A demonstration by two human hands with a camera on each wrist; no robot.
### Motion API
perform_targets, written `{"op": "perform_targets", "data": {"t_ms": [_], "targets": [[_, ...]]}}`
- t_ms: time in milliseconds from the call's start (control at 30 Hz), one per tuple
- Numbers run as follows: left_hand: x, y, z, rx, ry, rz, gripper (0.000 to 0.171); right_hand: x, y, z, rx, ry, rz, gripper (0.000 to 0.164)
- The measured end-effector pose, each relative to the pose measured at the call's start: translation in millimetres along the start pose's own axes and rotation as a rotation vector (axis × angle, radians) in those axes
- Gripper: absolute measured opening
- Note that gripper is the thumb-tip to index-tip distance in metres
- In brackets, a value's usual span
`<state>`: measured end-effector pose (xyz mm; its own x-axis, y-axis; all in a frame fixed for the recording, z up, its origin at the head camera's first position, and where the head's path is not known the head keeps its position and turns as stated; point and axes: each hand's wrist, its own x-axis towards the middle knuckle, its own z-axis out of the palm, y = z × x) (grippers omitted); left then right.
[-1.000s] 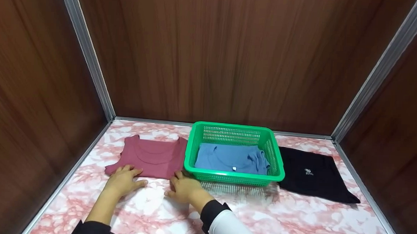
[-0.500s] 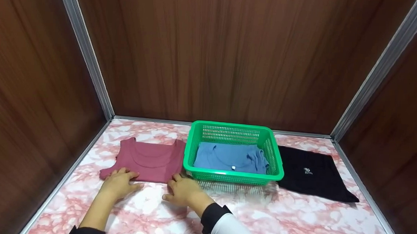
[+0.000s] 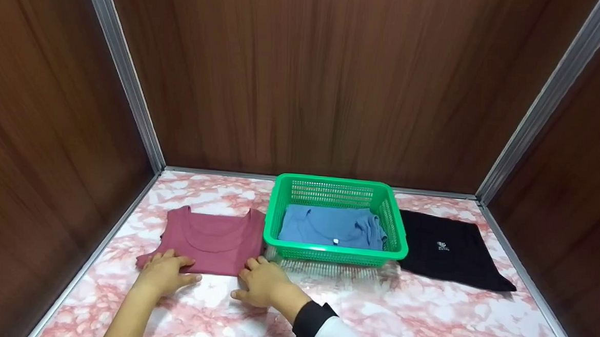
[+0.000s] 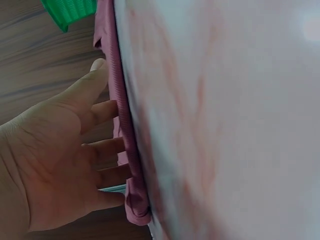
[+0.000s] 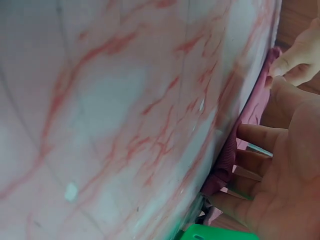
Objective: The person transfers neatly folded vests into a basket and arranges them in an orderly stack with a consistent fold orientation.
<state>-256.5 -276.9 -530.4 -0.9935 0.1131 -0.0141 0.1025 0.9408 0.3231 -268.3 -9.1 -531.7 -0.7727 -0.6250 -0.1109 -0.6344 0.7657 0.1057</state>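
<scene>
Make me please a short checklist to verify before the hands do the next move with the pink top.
1. Left hand on the pink top: ok, fingers touch its left near part.
2. Right hand on it too: ok, at the near right corner.
3. Top's outline even: not ok, a piece juts out at left.
4. Top clear of the green basket: cannot tell, their edges seem to meet in the head view.
5. Blue garment inside basket: ok.

From the head view I see a green basket (image 3: 336,251) with a folded blue garment (image 3: 330,226) inside, and a black garment (image 3: 454,259) lying flat just beside it. Brown wood-grain panels (image 3: 304,86) with grey metal strips (image 3: 123,61) at the corners border the pink-and-white marbled tabletop (image 3: 405,318).
</scene>
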Motion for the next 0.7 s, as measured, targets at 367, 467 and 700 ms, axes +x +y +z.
{"op": "perform_targets", "data": {"t_ms": [367, 467, 700], "targets": [[-19.0, 5.4, -12.2, -0.027, -0.125, -0.026, 0.060, -17, -10, -3, -0.032, -0.002, -0.045, 0.067], [-23.4, 8.1, -14.1, -0.034, -0.131, -0.024, 0.061, -21, -12, -4, -0.049, 0.004, -0.063, 0.067], [-35.0, 11.6, -14.0, -0.047, -0.147, -0.027, 0.060, -34, -18, -6, -0.056, -0.016, -0.101, 0.067]]}}
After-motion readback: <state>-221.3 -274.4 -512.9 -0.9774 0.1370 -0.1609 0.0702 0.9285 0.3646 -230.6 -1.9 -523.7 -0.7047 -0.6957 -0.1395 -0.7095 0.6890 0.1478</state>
